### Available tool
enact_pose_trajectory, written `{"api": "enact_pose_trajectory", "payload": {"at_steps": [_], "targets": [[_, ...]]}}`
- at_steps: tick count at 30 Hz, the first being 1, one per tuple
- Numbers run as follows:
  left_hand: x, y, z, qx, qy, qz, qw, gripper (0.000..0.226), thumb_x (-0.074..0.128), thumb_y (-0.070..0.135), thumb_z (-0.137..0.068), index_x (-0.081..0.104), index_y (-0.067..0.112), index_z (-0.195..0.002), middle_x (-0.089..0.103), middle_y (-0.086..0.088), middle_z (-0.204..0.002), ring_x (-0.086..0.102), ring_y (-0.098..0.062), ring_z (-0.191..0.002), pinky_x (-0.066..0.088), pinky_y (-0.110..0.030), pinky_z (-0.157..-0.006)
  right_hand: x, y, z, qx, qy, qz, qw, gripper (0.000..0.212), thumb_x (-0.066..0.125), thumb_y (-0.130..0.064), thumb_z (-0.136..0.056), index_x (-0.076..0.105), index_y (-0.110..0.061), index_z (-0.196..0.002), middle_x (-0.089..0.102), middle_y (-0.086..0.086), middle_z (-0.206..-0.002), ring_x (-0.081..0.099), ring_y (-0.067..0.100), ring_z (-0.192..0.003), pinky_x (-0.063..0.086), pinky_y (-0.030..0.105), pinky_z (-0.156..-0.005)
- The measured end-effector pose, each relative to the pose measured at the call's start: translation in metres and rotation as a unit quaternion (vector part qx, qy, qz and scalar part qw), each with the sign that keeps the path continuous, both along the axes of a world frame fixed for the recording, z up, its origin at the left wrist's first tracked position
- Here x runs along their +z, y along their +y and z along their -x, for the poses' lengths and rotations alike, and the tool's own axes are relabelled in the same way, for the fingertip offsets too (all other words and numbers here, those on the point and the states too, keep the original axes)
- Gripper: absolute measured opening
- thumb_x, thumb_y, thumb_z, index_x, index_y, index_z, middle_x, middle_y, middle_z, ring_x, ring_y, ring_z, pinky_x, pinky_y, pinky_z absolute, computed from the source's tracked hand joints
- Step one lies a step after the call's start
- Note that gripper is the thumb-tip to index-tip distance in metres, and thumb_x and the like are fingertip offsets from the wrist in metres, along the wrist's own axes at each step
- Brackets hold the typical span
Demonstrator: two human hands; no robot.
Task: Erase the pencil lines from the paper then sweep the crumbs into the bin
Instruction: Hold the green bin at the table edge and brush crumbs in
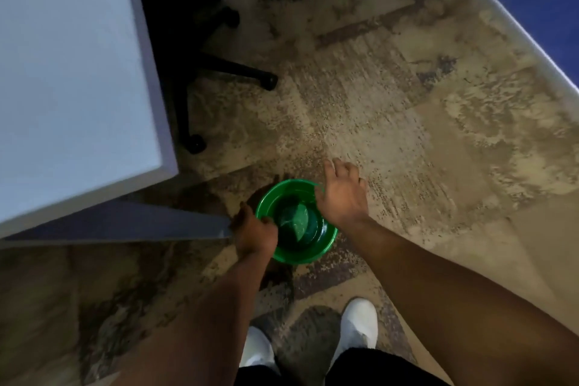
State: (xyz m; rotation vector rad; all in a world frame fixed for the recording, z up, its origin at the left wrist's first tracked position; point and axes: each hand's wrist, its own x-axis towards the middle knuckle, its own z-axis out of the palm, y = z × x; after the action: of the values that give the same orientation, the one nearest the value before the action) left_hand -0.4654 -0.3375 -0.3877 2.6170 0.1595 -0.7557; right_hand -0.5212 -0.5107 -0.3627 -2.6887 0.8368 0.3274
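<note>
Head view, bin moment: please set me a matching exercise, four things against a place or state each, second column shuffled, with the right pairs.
Things:
1. green bin
2. left hand
3. right hand
4. office chair base

Places or states:
A. fingers loosely spread at the bin's far right rim
B. dark, under the table
C. grips the bin's left rim
D. on the carpet off the table corner

Pairs: 1-D, 2-C, 3-A, 4-B
</note>
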Motion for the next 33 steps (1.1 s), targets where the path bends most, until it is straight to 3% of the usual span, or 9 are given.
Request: {"api": "enact_pose_trajectory", "payload": {"at_steps": [3, 5, 8, 12, 17, 20, 23, 29, 33], "targets": [[-0.044, 0.003, 0.011, 0.034, 0.004, -0.032, 0.999, 0.066, 0.047, 0.032, -0.107, 0.021, 0.005, -0.162, 0.031, -0.026, -0.162, 0.035, -0.043, -0.146, 0.032, -0.045, -0.113, -0.046, 0.001, 0.009, 0.001, 0.021, -0.008, 1.000, 0.070, 0.046, -0.043, -0.099, 0.016, -0.015, -0.155, 0.021, 0.011, -0.162, 0.018, 0.035, -0.146, 0.027, 0.053, -0.114], [-0.067, 0.005, 0.017, 0.072, 0.027, -0.022, 0.997, 0.059, 0.047, 0.030, -0.108, 0.033, -0.005, -0.155, 0.038, -0.030, -0.157, 0.040, -0.042, -0.143, 0.032, -0.042, -0.112, -0.071, 0.002, 0.015, -0.007, 0.039, -0.021, 0.999, 0.074, 0.050, -0.043, -0.098, 0.012, -0.017, -0.156, 0.017, 0.011, -0.163, 0.015, 0.037, -0.147, 0.024, 0.055, -0.116], [-0.106, 0.007, 0.030, 0.168, 0.061, 0.054, 0.982, 0.042, 0.056, 0.025, -0.104, 0.060, -0.006, -0.132, 0.062, -0.030, -0.133, 0.058, -0.044, -0.124, 0.047, -0.048, -0.105, -0.104, 0.004, 0.027, -0.061, 0.042, -0.073, 0.995, 0.079, 0.057, -0.038, -0.095, 0.010, -0.019, -0.156, 0.015, 0.010, -0.163, 0.017, 0.039, -0.146, 0.031, 0.058, -0.114], [-0.176, 0.023, 0.044, 0.226, 0.090, 0.097, 0.965, 0.037, 0.064, 0.031, -0.094, 0.069, 0.004, -0.119, 0.070, -0.018, -0.122, 0.067, -0.038, -0.110, 0.056, -0.052, -0.096, -0.130, 0.010, 0.039, -0.143, 0.027, -0.149, 0.978, 0.083, 0.059, -0.020, -0.094, 0.005, -0.024, -0.157, 0.013, 0.010, -0.164, 0.038, 0.035, -0.138, 0.047, 0.047, -0.106], [-0.122, 0.013, 0.044, 0.209, 0.078, 0.112, 0.968, 0.033, 0.062, 0.005, -0.092, 0.065, -0.001, -0.125, 0.067, -0.021, -0.124, 0.063, -0.039, -0.111, 0.053, -0.047, -0.098, -0.128, 0.008, 0.046, -0.194, 0.012, -0.172, 0.966, 0.074, 0.058, -0.001, -0.089, 0.027, -0.019, -0.154, 0.045, 0.013, -0.146, 0.061, 0.022, -0.106, 0.058, 0.032, -0.086], [-0.092, 0.011, 0.045, 0.189, 0.071, 0.120, 0.972, 0.037, 0.061, 0.003, -0.091, 0.062, -0.002, -0.127, 0.065, -0.026, -0.126, 0.062, -0.042, -0.114, 0.052, -0.049, -0.099, -0.112, 0.004, 0.053, -0.210, -0.006, -0.174, 0.962, 0.057, 0.057, -0.010, -0.092, 0.040, -0.015, -0.147, 0.052, 0.012, -0.133, 0.054, 0.011, -0.079, 0.045, 0.016, -0.058], [-0.051, 0.007, 0.048, 0.153, 0.060, 0.109, 0.980, 0.036, 0.061, 0.004, -0.093, 0.060, -0.002, -0.129, 0.063, -0.027, -0.128, 0.061, -0.044, -0.116, 0.051, -0.046, -0.098, -0.076, 0.005, 0.063, -0.214, -0.028, -0.183, 0.959, 0.059, 0.060, -0.019, -0.095, 0.036, -0.014, -0.149, 0.051, 0.013, -0.131, 0.056, 0.016, -0.088, 0.050, 0.021, -0.066], [0.056, 0.001, 0.041, 0.097, 0.050, 0.102, 0.989, 0.029, 0.056, 0.004, -0.097, 0.055, -0.006, -0.124, 0.062, -0.031, -0.127, 0.060, -0.046, -0.118, 0.045, -0.044, -0.093, 0.022, -0.001, 0.073, -0.217, -0.066, -0.167, 0.960, 0.052, 0.059, -0.016, -0.092, 0.044, -0.012, -0.141, 0.054, 0.015, -0.124, 0.052, 0.020, -0.085, 0.039, 0.024, -0.070], [0.127, -0.003, 0.034, 0.076, 0.049, 0.104, 0.990, 0.025, 0.052, 0.003, -0.099, 0.058, -0.008, -0.121, 0.063, -0.032, -0.126, 0.060, -0.046, -0.118, 0.045, -0.043, -0.095, 0.098, -0.004, 0.077, -0.216, -0.085, -0.157, 0.960, 0.056, 0.060, -0.014, -0.091, 0.044, -0.015, -0.144, 0.056, 0.014, -0.123, 0.059, 0.029, -0.103, 0.041, 0.025, -0.078]]}}
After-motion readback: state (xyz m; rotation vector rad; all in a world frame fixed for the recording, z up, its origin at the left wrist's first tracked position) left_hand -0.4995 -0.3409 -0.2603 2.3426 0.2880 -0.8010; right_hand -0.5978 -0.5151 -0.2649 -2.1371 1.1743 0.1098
